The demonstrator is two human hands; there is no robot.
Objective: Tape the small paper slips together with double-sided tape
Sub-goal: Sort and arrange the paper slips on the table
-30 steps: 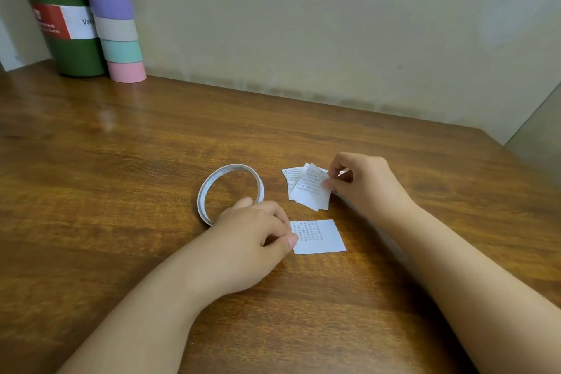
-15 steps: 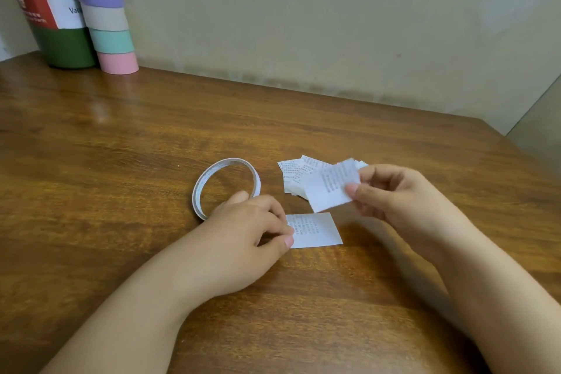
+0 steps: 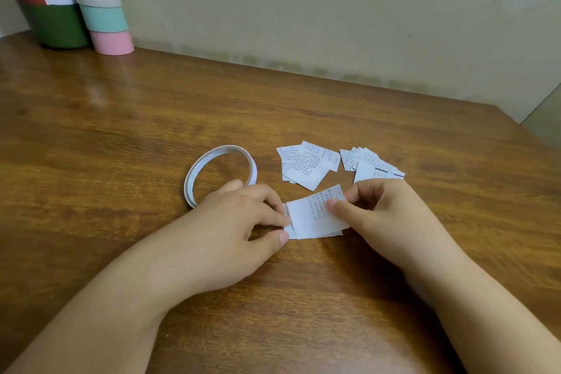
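Since half a second ago, the right hand point(image 3: 391, 218) has brought its printed slip point(image 3: 315, 215) down from above the piles onto the lower slip point(image 3: 290, 232) beside the left hand point(image 3: 239, 222). Right thumb and fingers pinch the upper slip's right side; the left thumb and forefinger pinch the lower slip's left edge on the tabletop point(image 3: 121, 130). Two loose piles of slips point(image 3: 306, 164) lie just behind, and the tape ring point(image 3: 220, 174) stands on edge beside the left hand.
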